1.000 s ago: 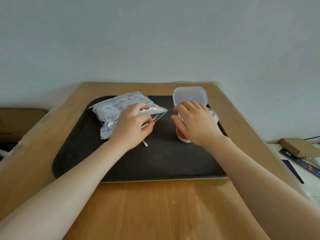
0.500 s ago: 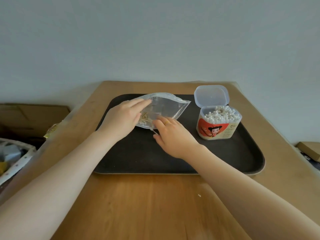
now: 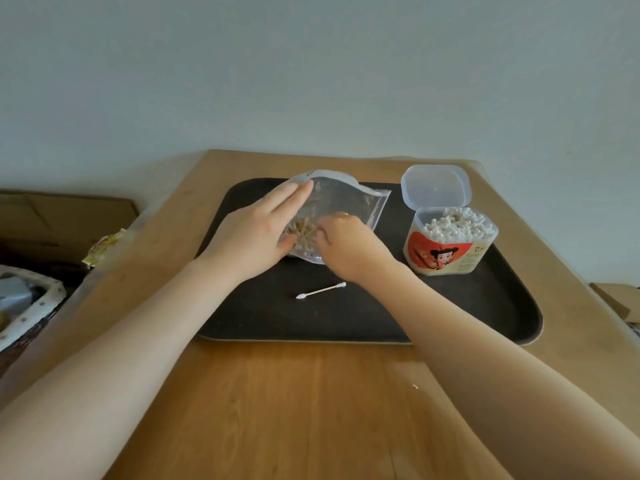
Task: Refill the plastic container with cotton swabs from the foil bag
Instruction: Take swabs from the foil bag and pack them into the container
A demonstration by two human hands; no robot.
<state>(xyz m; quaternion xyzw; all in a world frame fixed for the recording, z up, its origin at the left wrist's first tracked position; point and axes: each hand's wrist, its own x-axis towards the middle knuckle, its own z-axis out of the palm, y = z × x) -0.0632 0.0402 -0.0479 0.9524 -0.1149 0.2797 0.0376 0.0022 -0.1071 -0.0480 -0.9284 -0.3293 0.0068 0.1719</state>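
black tray (image 3: 485,306) bears 1 loose swab (image 3: 320,291); both hands' grip on bag (image 3: 360,206) unclear.

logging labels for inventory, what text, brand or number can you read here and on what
Container label: cartoon figure and small print, too small to read.
Foil bag: a few dark letters at its top edge, too blurred to read.
Yellow wrapper left of the table: print blurred, unreadable.

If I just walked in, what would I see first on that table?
Two bare hands, left hand and right hand, working at a clear plastic bag on the back of a dark tray. To the right stands an open plastic tub of white cotton swabs. One loose cotton swab lies on the tray nearer the person.
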